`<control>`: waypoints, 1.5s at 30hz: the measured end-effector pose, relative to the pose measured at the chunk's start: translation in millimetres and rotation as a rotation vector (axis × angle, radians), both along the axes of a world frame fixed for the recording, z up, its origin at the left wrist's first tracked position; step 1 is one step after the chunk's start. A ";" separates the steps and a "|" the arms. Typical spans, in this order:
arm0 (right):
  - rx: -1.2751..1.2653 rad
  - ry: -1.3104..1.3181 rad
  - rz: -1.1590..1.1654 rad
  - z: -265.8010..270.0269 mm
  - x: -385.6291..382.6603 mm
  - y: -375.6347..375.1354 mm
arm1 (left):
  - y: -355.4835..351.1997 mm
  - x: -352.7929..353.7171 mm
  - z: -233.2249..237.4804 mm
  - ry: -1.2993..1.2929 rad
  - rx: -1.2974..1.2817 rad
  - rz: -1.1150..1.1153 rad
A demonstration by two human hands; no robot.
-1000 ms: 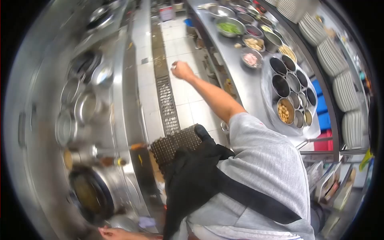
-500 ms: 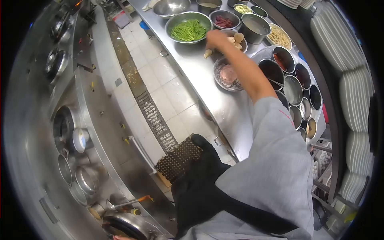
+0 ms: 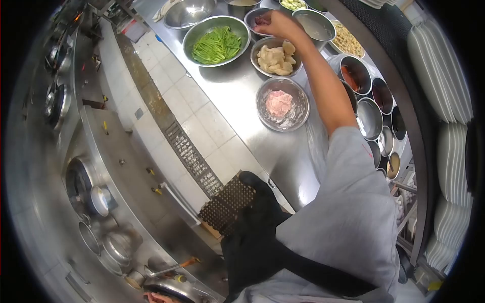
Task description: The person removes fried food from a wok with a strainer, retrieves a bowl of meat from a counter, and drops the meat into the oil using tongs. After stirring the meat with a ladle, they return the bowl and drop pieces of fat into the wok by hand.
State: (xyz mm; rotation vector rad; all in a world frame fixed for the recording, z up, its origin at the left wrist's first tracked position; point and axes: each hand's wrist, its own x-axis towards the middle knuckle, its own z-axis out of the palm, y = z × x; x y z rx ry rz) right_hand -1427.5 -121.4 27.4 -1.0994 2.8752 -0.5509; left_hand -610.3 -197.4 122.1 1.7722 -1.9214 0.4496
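Observation:
My right hand (image 3: 283, 24) reaches across the steel counter, its fingers curled down into a metal bowl (image 3: 248, 20) and closed on dark red meat pieces (image 3: 261, 21). Just below it stands a bowl of pale, lumpy pieces (image 3: 276, 58). Nearer to me, another bowl holds a pink minced-looking mass (image 3: 279, 103) with whitish smears on its wall. Green cut vegetables (image 3: 217, 45) fill the bowl to the left. At the bottom edge, my left hand (image 3: 159, 298) shows only in part, its fingers bent at the rim of a dark wok (image 3: 174, 290).
Round sauce and seasoning pots (image 3: 370, 118) crowd the counter's right side, beside a tray of chopped bits (image 3: 347, 39). Stacked white plates (image 3: 452, 161) line the far right. A stove range with pans (image 3: 81, 182) and a ladle (image 3: 174, 266) runs along the left.
My right hand has moved from the bowl of pale pieces, with a pale piece below its fingers, up to the red meat bowl. The view has shifted, showing more of my left hand.

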 end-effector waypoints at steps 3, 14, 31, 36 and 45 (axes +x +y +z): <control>0.164 -0.046 -0.075 -17.5 -42.3 -6.8 | -7.1 0.7 -1.4 0.025 0.005 -0.010; 0.118 -0.036 -0.563 -93.4 -78.2 -8.5 | -1.2 2.4 -4.6 0.011 0.021 -0.117; -0.762 -0.330 -0.026 60.2 159.7 1.9 | 54.5 123.9 -63.8 0.649 0.226 -0.036; -0.641 -1.203 0.965 38.5 538.7 -92.2 | 130.5 166.9 -30.8 0.924 0.321 -0.255; 0.781 -1.386 1.896 -11.1 1109.2 102.1 | 431.7 434.1 -130.5 1.409 -0.077 0.334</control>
